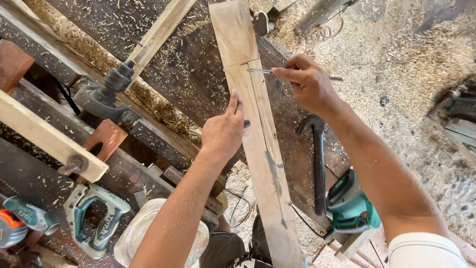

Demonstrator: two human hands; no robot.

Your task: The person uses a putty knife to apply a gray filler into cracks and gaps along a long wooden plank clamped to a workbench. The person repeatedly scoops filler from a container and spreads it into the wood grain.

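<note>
A long pale wooden plank [258, 149] runs from the bottom centre up to the top of the view, lying on a dark workbench. My left hand [223, 131] rests against the plank's left edge, fingers pressed on the wood. My right hand [307, 82] is closed on a thin metal marking tool [260, 71], its tip touching the plank near a line drawn across the board. A line also runs lengthwise down the plank.
A green power tool [349, 203] lies right of the plank, with a black curved handle [317, 159] above it. A teal jigsaw [94, 221] and a white bucket [136, 233] sit lower left. A clamp screw [106, 92] and wooden bars [49, 141] are at left. Sawdust covers the floor [411, 64].
</note>
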